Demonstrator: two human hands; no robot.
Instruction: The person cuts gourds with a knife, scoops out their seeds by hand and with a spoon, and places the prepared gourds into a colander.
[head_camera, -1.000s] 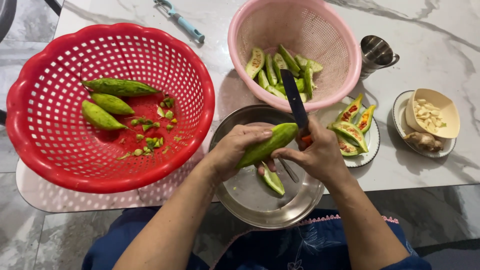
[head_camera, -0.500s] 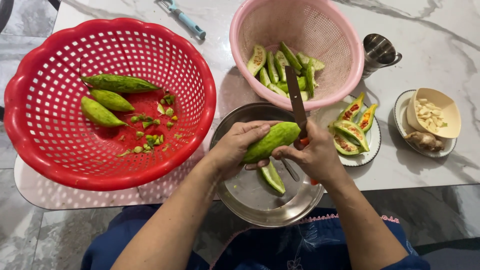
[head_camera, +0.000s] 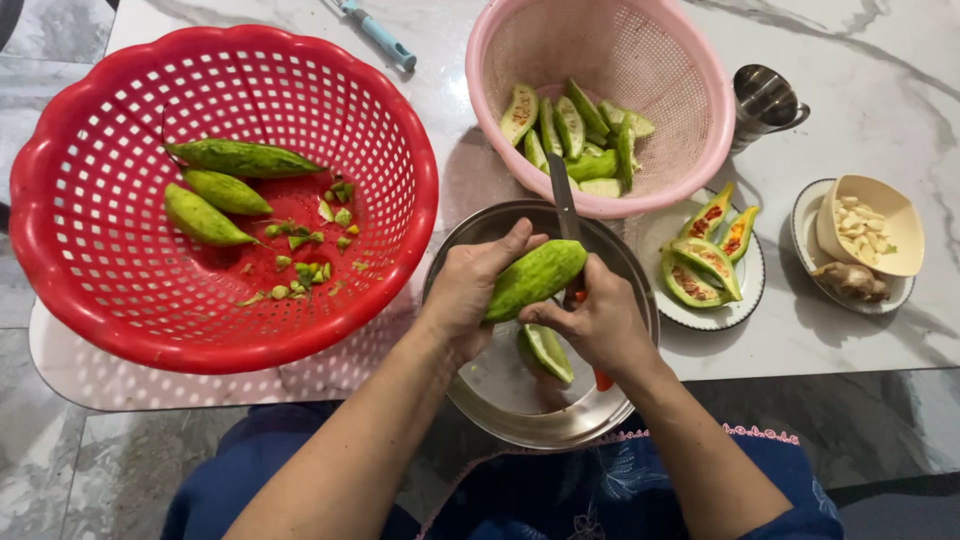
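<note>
Holding much as it did a moment ago, the left hand is wrapped around a green gourd over the steel bowl; the gourd now lies a little flatter and nearer the bowl's middle; the right hand is closed on the orange handle of a knife, whose dark blade has swung more upright, its tip now reaching toward the rim of the pink basket; a cut gourd half stays in the bowl beneath the hands; the red basket keeps its three whole gourds and green trimmings unchanged; split pieces with red seeds sit on a white plate just beside the bowl; a cream dish of garlic cloves rests on a saucer to the right, near a steel cup; a blue peeler lies at the far edge; everything stands on a white marble table with grey veins, over a grey tiled floor.
</note>
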